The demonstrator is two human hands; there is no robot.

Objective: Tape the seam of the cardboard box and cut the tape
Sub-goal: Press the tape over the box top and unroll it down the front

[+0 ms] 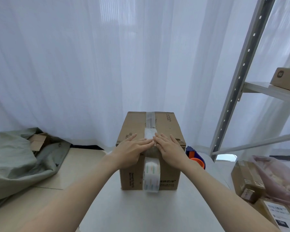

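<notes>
Cardboard box (151, 148) stands upright on a white tabletop (149, 211), directly in front of the person, with a white curtain behind it. Clear tape (150, 124) runs along the top seam from the far edge toward the near edge. Both hands lie flat on the box top, palms down, fingers spread, fingertips almost meeting over the tape. The left hand (131, 152) and the right hand (170, 148) hold nothing; neither grip is closed, and they seem placed this way to press the tape flat onto the seam.

The tape roll (151, 174) hangs down the near face of the box, apparently attached to the strip and not yet cut. An orange and blue tape dispenser (195, 156) sits on the tabletop just beside the box's right side, within easy reach, probably for the cut. A metal shelf (241, 77) stands at right, and more parcels (248, 180) lie below it. Grey-green cloth (15, 161) is heaped at left.
</notes>
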